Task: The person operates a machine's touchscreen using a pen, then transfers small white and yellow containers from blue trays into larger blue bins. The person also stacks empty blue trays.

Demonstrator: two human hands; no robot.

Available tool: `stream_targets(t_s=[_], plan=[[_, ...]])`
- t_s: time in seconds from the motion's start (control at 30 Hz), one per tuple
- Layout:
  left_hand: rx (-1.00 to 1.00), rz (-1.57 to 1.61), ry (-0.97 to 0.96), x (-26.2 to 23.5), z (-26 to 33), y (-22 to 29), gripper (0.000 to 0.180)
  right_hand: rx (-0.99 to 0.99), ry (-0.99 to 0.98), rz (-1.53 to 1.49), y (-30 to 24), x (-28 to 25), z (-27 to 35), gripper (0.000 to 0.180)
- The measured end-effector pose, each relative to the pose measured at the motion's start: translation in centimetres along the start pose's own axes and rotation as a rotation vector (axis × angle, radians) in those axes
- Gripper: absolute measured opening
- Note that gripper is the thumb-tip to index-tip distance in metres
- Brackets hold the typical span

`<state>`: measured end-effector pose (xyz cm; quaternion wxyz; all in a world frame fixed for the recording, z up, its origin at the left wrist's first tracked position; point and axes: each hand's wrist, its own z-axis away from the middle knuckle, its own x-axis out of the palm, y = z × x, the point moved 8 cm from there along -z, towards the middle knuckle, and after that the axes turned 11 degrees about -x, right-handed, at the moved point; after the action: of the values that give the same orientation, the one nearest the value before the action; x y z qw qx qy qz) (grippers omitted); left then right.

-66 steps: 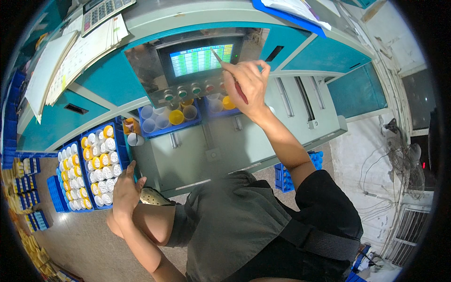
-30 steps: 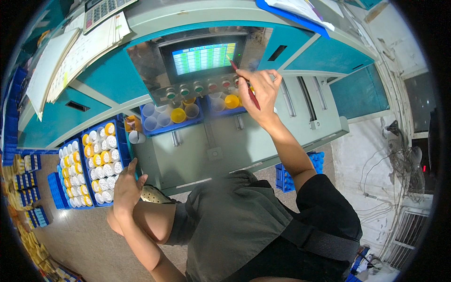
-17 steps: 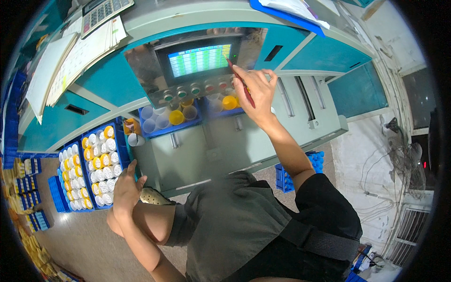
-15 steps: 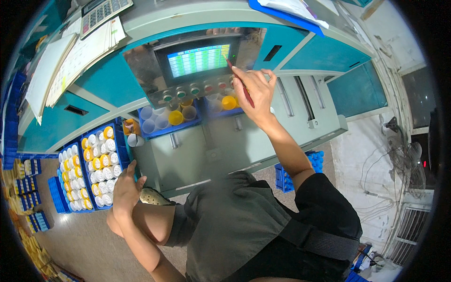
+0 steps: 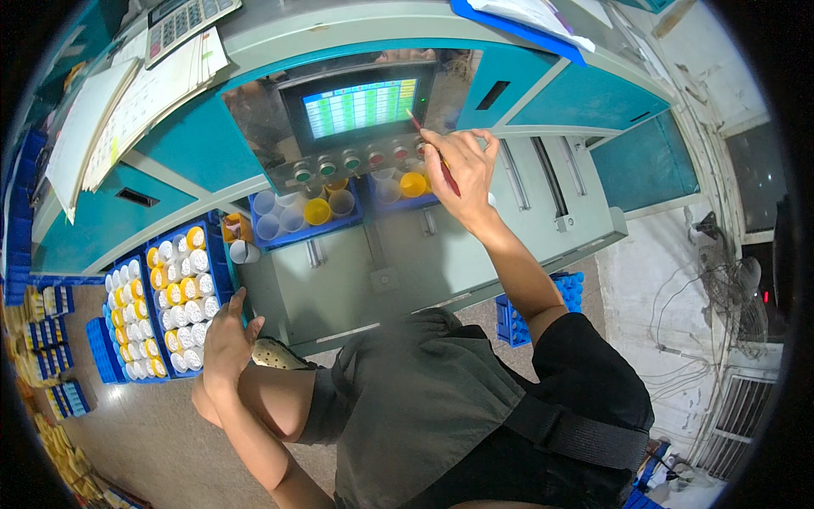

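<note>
My right hand point(image 5: 462, 165) is closed around a slim dark-red pen-like stick point(image 5: 450, 176). The stick's thin tip points at the lower right part of a lit touch screen point(image 5: 343, 112) with a coloured grid; I cannot tell whether it touches. Just below the screen sits a row of green and red push buttons point(image 5: 351, 163). Over my bent knee, my left hand point(image 5: 229, 343) holds nothing, with fingers stretched out and thumb apart. Beside it stands a blue crate point(image 5: 222, 270) with white and yellow round pieces packed in rows.
Blue bins point(image 5: 292, 240) of clear and yellow cups sit under the panel. Slotted metal rails point(image 5: 551, 178) run across the machine's grey bed point(image 5: 458, 246) to the right. Papers point(image 5: 140, 110) and a calculator point(image 5: 182, 30) lie at upper left. A fan point(image 5: 733, 280) stands at far right.
My right hand has drawn down a little, and the stick's tip has shifted from the screen's right-hand columns toward its lower edge. My left hand stays where it was.
</note>
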<state>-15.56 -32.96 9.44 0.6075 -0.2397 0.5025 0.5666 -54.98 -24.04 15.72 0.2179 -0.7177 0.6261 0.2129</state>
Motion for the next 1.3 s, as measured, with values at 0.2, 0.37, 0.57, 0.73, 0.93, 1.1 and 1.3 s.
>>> stream_targets(t_s=[0.2,0.37,0.57,0.73,0.93,1.1,1.3], plan=[[-0.002,-0.005,0.0,0.1,-0.1,-0.1,0.057,-0.046,0.023,-0.041,-0.9,0.1,-0.7,0.025],[0.008,-0.007,-0.004,0.1,-0.2,0.1,0.058,-0.129,0.039,-0.133,-2.8,0.6,-2.2,0.03],[-0.039,-0.005,-0.023,0.0,-0.1,0.2,0.058,-0.133,0.026,-0.214,-4.3,1.7,-3.7,0.031],[-0.046,-0.014,-0.025,-0.1,0.1,0.0,0.059,-0.138,0.091,-0.206,-4.2,1.5,-3.7,0.031],[-0.013,-0.031,-0.006,0.1,0.2,-0.2,0.058,-0.145,0.102,-0.128,-3.5,1.1,-3.2,0.025],[-0.004,-0.021,-0.001,0.0,0.1,-0.1,0.057,-0.12,0.1,-0.121,-3.4,0.8,-3.2,0.031],[-0.02,-0.01,-0.02,0.0,0.0,0.0,0.057,-0.112,0.105,-0.112,-3.2,0.5,-3.2,0.027]])
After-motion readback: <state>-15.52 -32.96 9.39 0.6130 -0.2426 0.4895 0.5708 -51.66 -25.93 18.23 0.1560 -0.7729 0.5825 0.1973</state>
